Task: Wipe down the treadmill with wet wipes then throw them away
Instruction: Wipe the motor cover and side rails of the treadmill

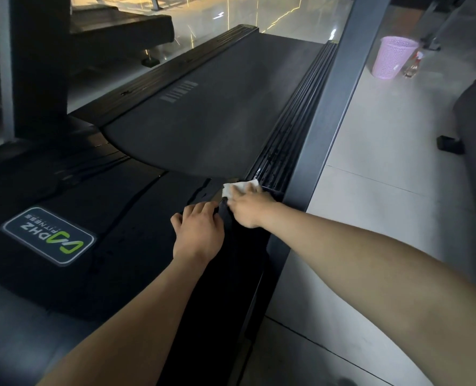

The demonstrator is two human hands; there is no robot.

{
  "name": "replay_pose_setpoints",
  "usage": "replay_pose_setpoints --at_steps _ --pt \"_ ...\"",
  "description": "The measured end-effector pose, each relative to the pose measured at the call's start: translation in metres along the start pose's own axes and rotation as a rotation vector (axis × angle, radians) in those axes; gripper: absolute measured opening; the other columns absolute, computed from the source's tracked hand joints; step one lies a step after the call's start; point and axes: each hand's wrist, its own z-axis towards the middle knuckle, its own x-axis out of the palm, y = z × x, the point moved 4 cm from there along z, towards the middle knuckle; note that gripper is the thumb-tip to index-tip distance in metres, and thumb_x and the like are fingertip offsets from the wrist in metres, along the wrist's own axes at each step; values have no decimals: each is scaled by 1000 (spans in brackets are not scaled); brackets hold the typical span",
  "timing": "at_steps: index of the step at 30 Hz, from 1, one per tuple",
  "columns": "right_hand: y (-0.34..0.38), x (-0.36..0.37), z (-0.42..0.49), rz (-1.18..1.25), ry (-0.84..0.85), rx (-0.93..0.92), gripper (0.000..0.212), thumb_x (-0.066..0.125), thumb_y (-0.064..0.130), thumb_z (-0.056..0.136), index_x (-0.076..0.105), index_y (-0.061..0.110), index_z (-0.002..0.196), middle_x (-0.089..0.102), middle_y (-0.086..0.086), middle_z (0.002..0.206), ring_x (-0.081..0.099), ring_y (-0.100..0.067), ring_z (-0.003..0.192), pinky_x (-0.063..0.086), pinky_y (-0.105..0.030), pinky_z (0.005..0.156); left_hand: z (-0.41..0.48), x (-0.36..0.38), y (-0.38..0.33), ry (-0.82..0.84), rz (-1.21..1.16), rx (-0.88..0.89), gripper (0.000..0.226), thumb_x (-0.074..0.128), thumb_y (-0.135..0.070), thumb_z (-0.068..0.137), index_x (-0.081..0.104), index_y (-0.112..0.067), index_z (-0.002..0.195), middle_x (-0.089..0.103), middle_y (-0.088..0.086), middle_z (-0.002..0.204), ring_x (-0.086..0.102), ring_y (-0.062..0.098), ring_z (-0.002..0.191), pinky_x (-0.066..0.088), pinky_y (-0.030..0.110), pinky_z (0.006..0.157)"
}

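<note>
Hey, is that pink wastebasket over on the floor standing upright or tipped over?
Upright. The pink wastebasket stands on its narrower base on the floor, open rim on top, beside a spray bottle.

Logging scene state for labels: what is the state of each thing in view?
White wet wipe: flat on the treadmill where the motor cover meets the ribbed side rail, pressed down.
Right hand: fingers flat on the wipe.
Left hand: resting on the black motor cover, holding nothing.
Pink plastic mesh basket: upright on the floor, contents not visible.
Clear spray bottle: upright beside the basket.
</note>
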Motion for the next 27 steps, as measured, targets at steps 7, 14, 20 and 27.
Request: replay_pose_setpoints --at_steps 7,14,20,27 --pt "-2 -14 -14 -21 13 195 57 23 29 109 0 27 161 2 -23 165 2 -54 149 10 -63 120 -1 -2 -2 9 -26 -12 40 35 -25 103 50 -26 141 52 -9 145 36 15 136 17 43 113" --pt "19 42 -54 32 -100 -118 59 14 42 108 -5 26 161 -11 -22 166 -13 -43 152 2 -52 124 -6 -15 -5 -72 -75 -73 35 42 -15 96 65 -27 118 68 -8 117 40 13 100 17 33 79" --pt "25 68 -97 146 -184 -500 54 23 42 109 24 21 159 -11 -7 168 -25 -18 151 -12 -47 123 -26 -25 -2 -146 -75 -81 41 44 -11 96 67 -24 127 72 -2 112 54 20 109 21 31 85" --pt "18 43 -62 90 -177 -279 63 12 46 109 2 14 162 -7 -6 169 -14 -18 155 -9 -47 124 -61 -23 16 -77 35 -37 45 39 -21 102 54 -22 144 54 -6 148 43 15 135 25 35 103"
